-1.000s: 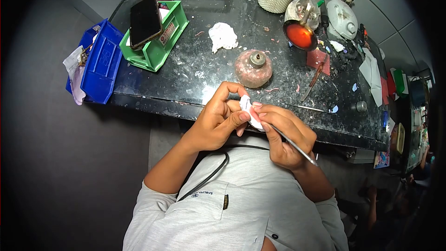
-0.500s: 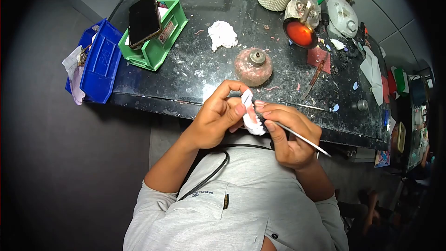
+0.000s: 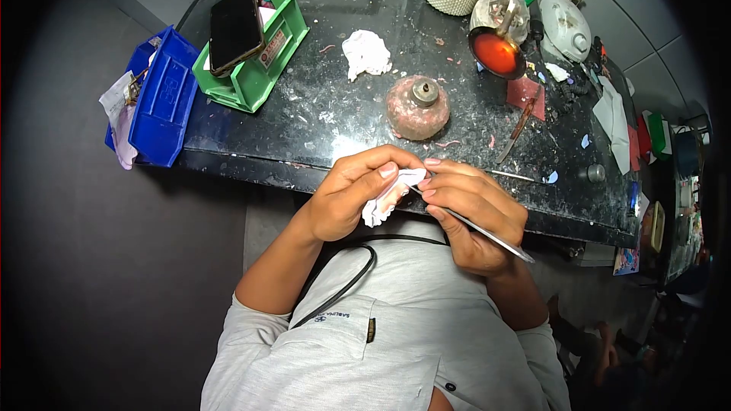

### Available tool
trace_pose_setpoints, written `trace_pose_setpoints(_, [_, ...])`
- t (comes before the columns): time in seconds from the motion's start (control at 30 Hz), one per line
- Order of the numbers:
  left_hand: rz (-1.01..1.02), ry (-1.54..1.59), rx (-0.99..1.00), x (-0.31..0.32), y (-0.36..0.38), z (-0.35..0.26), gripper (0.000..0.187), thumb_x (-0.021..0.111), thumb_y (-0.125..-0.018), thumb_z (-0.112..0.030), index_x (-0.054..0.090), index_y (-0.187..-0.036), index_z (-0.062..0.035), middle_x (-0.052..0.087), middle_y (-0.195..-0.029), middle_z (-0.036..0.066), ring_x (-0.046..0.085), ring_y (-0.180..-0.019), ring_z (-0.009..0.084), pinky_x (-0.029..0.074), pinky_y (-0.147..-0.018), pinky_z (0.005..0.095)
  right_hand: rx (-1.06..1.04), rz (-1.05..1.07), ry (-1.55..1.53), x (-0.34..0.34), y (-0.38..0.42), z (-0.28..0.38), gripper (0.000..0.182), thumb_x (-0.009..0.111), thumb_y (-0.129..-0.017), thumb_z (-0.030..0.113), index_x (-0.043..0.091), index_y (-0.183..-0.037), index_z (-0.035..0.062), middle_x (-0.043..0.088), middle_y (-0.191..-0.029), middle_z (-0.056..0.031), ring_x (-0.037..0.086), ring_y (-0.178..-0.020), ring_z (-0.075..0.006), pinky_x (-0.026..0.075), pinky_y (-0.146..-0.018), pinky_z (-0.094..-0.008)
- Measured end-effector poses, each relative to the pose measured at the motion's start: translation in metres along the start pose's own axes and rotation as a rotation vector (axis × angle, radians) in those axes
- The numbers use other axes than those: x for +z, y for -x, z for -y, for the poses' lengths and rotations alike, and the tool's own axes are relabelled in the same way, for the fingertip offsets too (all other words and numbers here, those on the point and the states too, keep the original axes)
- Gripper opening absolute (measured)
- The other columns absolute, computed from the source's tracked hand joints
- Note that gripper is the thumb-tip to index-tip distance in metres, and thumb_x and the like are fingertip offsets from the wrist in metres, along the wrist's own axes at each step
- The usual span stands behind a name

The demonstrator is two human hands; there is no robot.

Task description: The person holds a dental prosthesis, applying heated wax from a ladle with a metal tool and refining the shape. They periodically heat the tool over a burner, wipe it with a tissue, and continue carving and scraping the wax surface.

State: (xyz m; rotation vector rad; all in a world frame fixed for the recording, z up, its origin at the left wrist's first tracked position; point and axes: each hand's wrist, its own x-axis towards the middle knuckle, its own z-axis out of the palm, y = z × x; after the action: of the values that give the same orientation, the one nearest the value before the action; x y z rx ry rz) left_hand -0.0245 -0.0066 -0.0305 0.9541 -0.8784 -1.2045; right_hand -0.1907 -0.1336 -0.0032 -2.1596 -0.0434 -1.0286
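Just in front of the bench edge, my left hand (image 3: 352, 186) is closed on a white plaster dental cast (image 3: 375, 211) with a pink wax area along its teeth. In my right hand (image 3: 480, 217), a thin metal carving tool (image 3: 495, 238) is gripped like a pen, its handle pointing down to the right. The tool's working end is at the cast's right side, partly hidden by my fingers. Beyond my hands stands a round glass spirit burner (image 3: 417, 116) with a metal wick cap. No flame shows on it.
A pan of red molten wax (image 3: 496, 53) stands back right, near a pink wax sheet (image 3: 525, 97) and a wax knife (image 3: 518, 131). Another slim metal tool (image 3: 514, 175) lies by the front edge. At left are a green bin (image 3: 251, 80) bearing a phone (image 3: 234, 30) and a blue bin (image 3: 162, 99).
My left hand has turned the cast, so its toothed end now points down to the left. The right hand keeps hold of the carving tool, its tip now nearer the cast's upper end.
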Motion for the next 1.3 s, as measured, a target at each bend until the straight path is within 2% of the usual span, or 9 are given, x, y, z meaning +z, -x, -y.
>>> trace_pose_setpoints(0.23, [0.010,-0.020,0.020,0.000,0.000,0.003,0.034,0.042,-0.105,-0.019,0.058,-0.122,0.0057,0.062,-0.085,0.003,0.052,-0.071,0.0034,0.042,-0.062,0.0187,-0.002,0.014,0.027,-0.002,-0.001,0.001,0.011,0.071,-0.079,-0.005,0.068,-0.089,-0.0053,0.070,-0.090,-0.0145,0.071,-0.093,-0.0327,0.058,-0.082,-0.0374])
trace_pose_setpoints(0.43, [-0.013,-0.015,0.001,0.001,-0.001,0.004,0.034,0.043,-0.105,-0.020,0.059,-0.121,0.0061,0.062,-0.082,0.003,0.052,-0.067,0.0033,0.042,-0.061,0.0187,-0.100,0.008,0.109,0.000,0.003,-0.006,0.014,0.073,-0.077,-0.005,0.067,-0.090,-0.0057,0.069,-0.090,-0.0159,0.071,-0.094,-0.0330,0.060,-0.079,-0.0366])
trace_pose_setpoints(0.6, [-0.036,-0.022,-0.006,0.003,-0.001,0.003,0.033,0.042,-0.105,-0.020,0.059,-0.119,0.0049,0.062,-0.081,0.003,0.052,-0.067,0.0036,0.041,-0.059,0.0191,0.006,-0.056,0.006,-0.003,0.003,-0.002,0.011,0.069,-0.085,-0.004,0.065,-0.095,-0.0055,0.071,-0.095,-0.0191,0.071,-0.096,-0.0343,0.059,-0.084,-0.0375])
trace_pose_setpoints(0.63, [-0.055,-0.003,0.005,0.005,-0.002,0.005,0.031,0.044,-0.105,-0.020,0.057,-0.120,0.0038,0.062,-0.081,0.003,0.052,-0.067,0.0035,0.041,-0.058,0.0191,0.024,-0.078,-0.001,-0.005,0.003,-0.001,0.008,0.066,-0.089,-0.002,0.064,-0.096,-0.0051,0.071,-0.098,-0.0210,0.072,-0.095,-0.0329,0.059,-0.083,-0.0375])
trace_pose_setpoints(0.8, [-0.019,0.002,0.050,0.006,-0.004,0.005,0.032,0.052,-0.104,-0.023,0.043,-0.127,-0.0029,0.066,-0.085,0.005,0.049,-0.065,0.0036,0.039,-0.056,0.0187,0.187,-0.167,-0.156,-0.004,0.012,0.001,0.009,0.066,-0.090,0.000,0.064,-0.097,-0.0044,0.071,-0.100,-0.0235,0.073,-0.088,-0.0306,0.059,-0.079,-0.0344])
trace_pose_setpoints(0.9, [-0.070,0.012,0.109,0.007,-0.003,0.009,0.039,0.058,-0.101,-0.025,0.041,-0.128,-0.0028,0.067,-0.086,0.007,0.052,-0.064,0.0048,0.040,-0.055,0.0184,0.030,-0.068,-0.007,-0.006,0.001,0.000,0.012,0.067,-0.090,0.000,0.064,-0.100,-0.0058,0.070,-0.102,-0.0235,0.072,-0.093,-0.0302,0.059,-0.078,-0.0340])
trace_pose_setpoints(1.07, [-0.051,-0.003,0.125,0.004,-0.003,0.011,0.038,0.057,-0.101,-0.025,0.041,-0.128,-0.0023,0.066,-0.085,0.007,0.054,-0.065,0.0051,0.041,-0.055,0.0185,0.028,-0.051,-0.075,0.001,0.004,-0.001,0.012,0.066,-0.089,-0.004,0.065,-0.101,-0.0055,0.070,-0.102,-0.0231,0.072,-0.095,-0.0306,0.059,-0.080,-0.0347])
trace_pose_setpoints(1.17, [-0.043,-0.001,0.115,0.005,-0.003,0.009,0.038,0.056,-0.101,-0.025,0.042,-0.128,-0.0016,0.065,-0.085,0.006,0.054,-0.066,0.0048,0.040,-0.055,0.0183,0.034,-0.028,-0.037,0.003,0.003,0.001,0.007,0.064,-0.089,-0.004,0.064,-0.094,-0.0081,0.070,-0.096,-0.0248,0.072,-0.095,-0.0331,0.058,-0.084,-0.0377])
trace_pose_setpoints(1.3, [-0.041,0.032,0.098,0.004,-0.002,0.010,0.039,0.055,-0.102,-0.027,0.044,-0.129,-0.0005,0.064,-0.085,0.005,0.053,-0.067,0.0037,0.039,-0.055,0.0178,0.020,-0.012,-0.017,0.005,0.004,-0.003,0.007,0.067,-0.088,-0.001,0.065,-0.094,-0.0061,0.071,-0.095,-0.0213,0.071,-0.097,-0.0346,0.058,-0.085,-0.0398])
